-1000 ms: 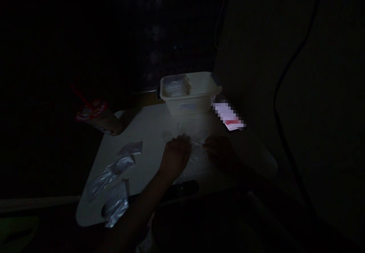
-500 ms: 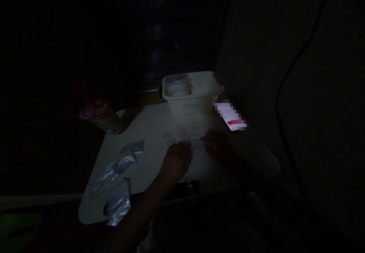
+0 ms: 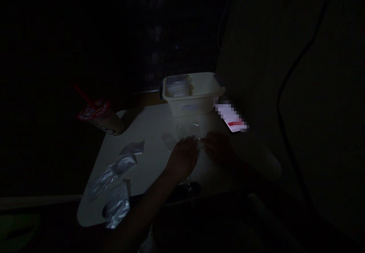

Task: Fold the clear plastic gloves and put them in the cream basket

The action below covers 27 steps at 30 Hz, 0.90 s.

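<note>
In the dim light, my left hand (image 3: 184,156) lies over the table with its fingers curled together at the lower part of a small clear plastic piece (image 3: 195,126). Opposite it, my right hand (image 3: 218,147) pinches near the same piece's right edge, though darkness hides the exact grip. Just left of that piece, a second clear plastic piece (image 3: 180,130) and a third clear plastic piece (image 3: 169,140) lie flat on the white table (image 3: 151,127). My left hand partly covers the lower ends of the pieces.
A white plastic bin (image 3: 191,106) at the back holds stacked clear packets (image 3: 178,86). Beside it glows a phone (image 3: 232,118). A lidded drink cup (image 3: 107,120) with a red straw stands at left. Crinkled clear plastic bags (image 3: 118,205) lie along the left edge. A dark cable (image 3: 279,104) hangs at right.
My left hand has shifted right and slightly up, closer to my right hand, over the lower part of the clear piece. My right hand has barely moved.
</note>
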Each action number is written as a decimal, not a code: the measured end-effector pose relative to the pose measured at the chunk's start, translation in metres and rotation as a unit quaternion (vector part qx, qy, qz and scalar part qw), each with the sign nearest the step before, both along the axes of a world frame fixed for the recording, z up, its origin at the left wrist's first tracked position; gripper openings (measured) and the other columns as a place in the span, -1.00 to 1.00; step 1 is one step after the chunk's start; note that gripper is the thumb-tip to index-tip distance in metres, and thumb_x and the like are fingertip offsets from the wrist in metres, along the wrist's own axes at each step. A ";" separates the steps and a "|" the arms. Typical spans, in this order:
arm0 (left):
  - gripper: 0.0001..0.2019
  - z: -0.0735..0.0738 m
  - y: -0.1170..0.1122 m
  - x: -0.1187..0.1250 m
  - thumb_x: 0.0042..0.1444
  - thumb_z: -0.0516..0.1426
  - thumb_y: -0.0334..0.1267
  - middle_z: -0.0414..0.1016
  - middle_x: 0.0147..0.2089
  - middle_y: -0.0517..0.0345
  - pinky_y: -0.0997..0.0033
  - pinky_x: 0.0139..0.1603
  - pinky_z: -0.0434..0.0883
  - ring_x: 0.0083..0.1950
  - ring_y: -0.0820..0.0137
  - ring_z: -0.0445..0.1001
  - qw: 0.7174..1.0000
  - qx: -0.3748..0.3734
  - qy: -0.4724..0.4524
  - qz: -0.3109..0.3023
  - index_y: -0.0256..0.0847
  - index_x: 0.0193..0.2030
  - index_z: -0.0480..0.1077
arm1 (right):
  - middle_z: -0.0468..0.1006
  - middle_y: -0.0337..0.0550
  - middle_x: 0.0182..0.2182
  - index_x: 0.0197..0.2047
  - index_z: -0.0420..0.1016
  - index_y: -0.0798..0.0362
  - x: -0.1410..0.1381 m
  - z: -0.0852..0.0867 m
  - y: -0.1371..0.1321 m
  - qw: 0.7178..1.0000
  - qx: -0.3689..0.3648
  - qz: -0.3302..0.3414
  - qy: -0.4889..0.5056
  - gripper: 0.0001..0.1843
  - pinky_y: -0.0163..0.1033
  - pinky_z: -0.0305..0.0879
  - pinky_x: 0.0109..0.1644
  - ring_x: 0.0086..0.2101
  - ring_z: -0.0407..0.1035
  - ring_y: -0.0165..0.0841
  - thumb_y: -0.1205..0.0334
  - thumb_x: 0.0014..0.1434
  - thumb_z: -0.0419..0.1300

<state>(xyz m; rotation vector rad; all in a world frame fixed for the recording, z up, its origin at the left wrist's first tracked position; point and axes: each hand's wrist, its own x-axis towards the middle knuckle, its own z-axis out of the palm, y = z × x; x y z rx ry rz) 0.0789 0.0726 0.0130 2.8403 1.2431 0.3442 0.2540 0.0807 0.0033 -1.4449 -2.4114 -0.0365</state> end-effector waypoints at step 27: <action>-0.52 -0.014 -0.006 0.009 0.13 -0.23 -0.07 -0.08 0.21 -0.17 0.07 0.14 -0.09 0.22 0.19 -0.20 0.998 -0.052 0.016 -0.032 -0.26 0.14 -0.02 | 0.32 -0.01 -0.04 -0.08 0.29 0.16 -0.008 -0.006 0.038 0.996 -0.003 0.086 0.011 -0.64 -0.08 -0.01 0.05 -0.01 0.13 -0.31 0.25 0.13 -0.16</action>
